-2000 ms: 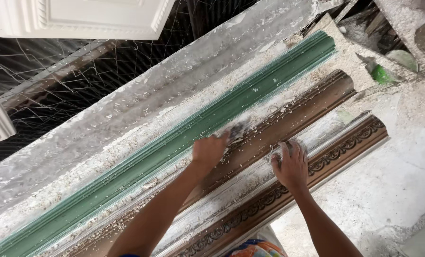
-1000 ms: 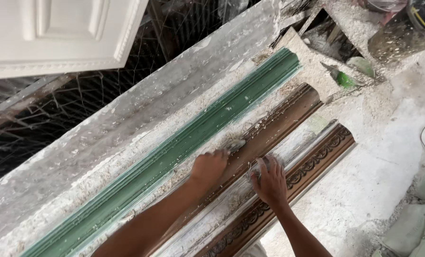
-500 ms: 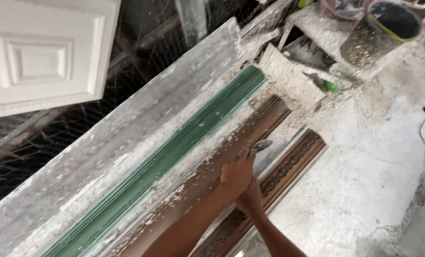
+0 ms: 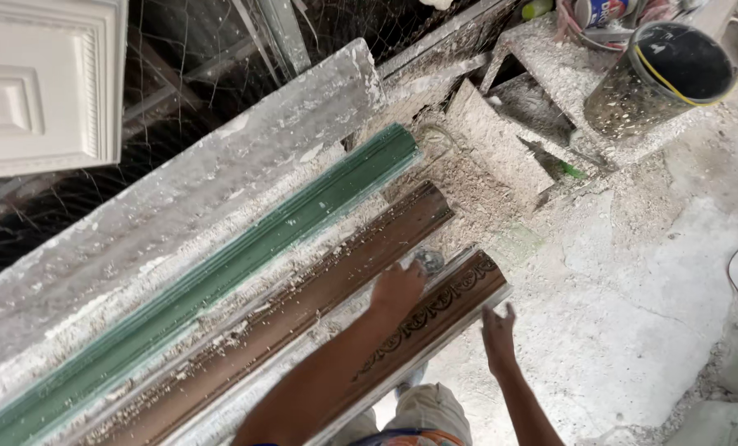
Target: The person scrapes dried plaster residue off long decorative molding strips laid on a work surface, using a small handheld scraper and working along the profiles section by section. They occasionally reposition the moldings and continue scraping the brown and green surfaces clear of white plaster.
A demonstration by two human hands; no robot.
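Three long moulds lie side by side on a slant: a green one (image 4: 303, 223), a plain brown one (image 4: 344, 277) and a brown one with a scroll pattern (image 4: 460, 293). All are speckled with white plaster crumbs. My left hand (image 4: 398, 289) rests near the right end of the plain brown mould, fingers closed on a small grey tool (image 4: 428, 262). My right hand (image 4: 497, 330) hovers just off the patterned mould's lower edge, fingers apart, holding nothing.
A plaster-crusted long slab (image 4: 179, 206) lies above the green mould. A white ornate panel (image 4: 39, 83) sits top left over wire mesh (image 4: 179, 74). A black bucket (image 4: 666, 66) stands top right among broken plaster pieces (image 4: 501, 140). The floor (image 4: 633, 314) is plaster-caked.
Both hands have travelled along the moulds toward their right ends. My right hand, earlier pressed on the patterned mould, is now off it and spread. The view has swung right, showing the bucket.
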